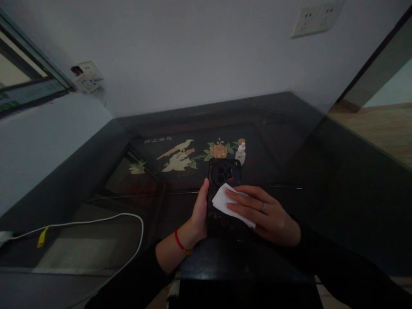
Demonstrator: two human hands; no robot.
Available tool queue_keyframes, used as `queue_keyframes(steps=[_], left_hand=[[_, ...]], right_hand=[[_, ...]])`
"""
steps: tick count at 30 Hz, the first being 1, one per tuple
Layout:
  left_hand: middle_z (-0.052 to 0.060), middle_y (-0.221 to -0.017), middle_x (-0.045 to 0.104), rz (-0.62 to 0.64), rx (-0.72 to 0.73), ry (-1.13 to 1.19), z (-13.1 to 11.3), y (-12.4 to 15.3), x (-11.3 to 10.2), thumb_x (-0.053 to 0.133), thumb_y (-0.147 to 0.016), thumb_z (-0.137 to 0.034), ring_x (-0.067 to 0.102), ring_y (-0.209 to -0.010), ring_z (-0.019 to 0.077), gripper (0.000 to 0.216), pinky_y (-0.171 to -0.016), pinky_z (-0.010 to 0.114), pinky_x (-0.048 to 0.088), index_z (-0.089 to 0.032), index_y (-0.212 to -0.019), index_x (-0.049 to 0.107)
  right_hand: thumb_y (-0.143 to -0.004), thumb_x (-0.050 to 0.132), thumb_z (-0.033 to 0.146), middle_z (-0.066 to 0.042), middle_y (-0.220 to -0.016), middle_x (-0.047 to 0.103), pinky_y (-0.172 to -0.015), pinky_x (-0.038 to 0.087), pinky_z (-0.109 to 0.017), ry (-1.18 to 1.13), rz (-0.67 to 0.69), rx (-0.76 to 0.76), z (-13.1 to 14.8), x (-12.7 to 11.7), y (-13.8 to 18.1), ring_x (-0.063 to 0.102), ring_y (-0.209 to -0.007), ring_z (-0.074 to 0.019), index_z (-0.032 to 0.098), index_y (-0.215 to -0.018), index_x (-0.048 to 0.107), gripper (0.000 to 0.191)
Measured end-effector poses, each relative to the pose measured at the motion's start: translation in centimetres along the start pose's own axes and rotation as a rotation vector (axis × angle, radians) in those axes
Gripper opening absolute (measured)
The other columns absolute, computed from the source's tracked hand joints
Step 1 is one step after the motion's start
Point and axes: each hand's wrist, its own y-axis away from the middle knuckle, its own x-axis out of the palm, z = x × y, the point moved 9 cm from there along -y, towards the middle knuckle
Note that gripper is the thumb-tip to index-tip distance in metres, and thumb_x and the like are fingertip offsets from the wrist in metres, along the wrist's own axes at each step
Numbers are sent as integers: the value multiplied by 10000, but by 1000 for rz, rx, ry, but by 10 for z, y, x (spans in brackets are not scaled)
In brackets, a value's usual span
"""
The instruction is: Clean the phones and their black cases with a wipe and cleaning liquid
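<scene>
A black smartphone (213,221) is held upright above the table's front edge, its back with the big round camera bump turned toward me. My left hand (198,214) grips its left side, thumb along the edge and the other fingers hidden behind it. In my right hand (268,214), a folded white cloth or tissue (222,199) is pressed flat under the fingers against the phone's back. Just beyond the phone stands a small clear dropper bottle (240,153) with a white top.
The dark glossy table (273,128) bears an inlaid bird-and-flower picture (178,159). A white cable (93,221) with a yellow tag (42,237) curves across its left side. Wall sockets (86,76) are at the back left, with more sockets (313,19) at upper right.
</scene>
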Motion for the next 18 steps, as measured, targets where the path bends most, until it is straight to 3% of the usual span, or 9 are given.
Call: queue_keyframes(steps=[6,11,14,18], left_hand=[[119,-1121,678,49,0,-37,-8,7,14,399,-875,-588,631,-1012,275,641,-931,399,429,-135,-1305,543],[139,-1090,690,150,-119,-78,3,15,22,399,-861,-603,660,-954,289,661,-893,430,462,-129,-1299,539],[143,-1068,698,123,-120,-66,4,14,17,395,-866,-594,665,-941,287,653,-880,422,471,-120,-1289,550],[122,-1066,704,52,-12,-52,-8,10,15,420,-871,-549,660,-961,281,602,-896,401,466,-136,-1283,567]], right_hand=[[-846,579,76,-153,-1198,667,-891,549,-415,80,-128,82,-16,-21,3,562,-1163,-248,104,-1133,644,296],[-853,546,55,-106,-1224,662,-907,529,-447,147,-221,236,-36,-40,3,591,-1132,-241,196,-1186,637,373],[-854,557,83,-93,-1212,671,-889,542,-431,141,-216,187,-30,-39,3,599,-1124,-237,214,-1228,616,401],[-843,591,114,-133,-1236,652,-895,548,-397,83,-102,21,-12,-24,4,556,-1193,-246,131,-1214,618,372]])
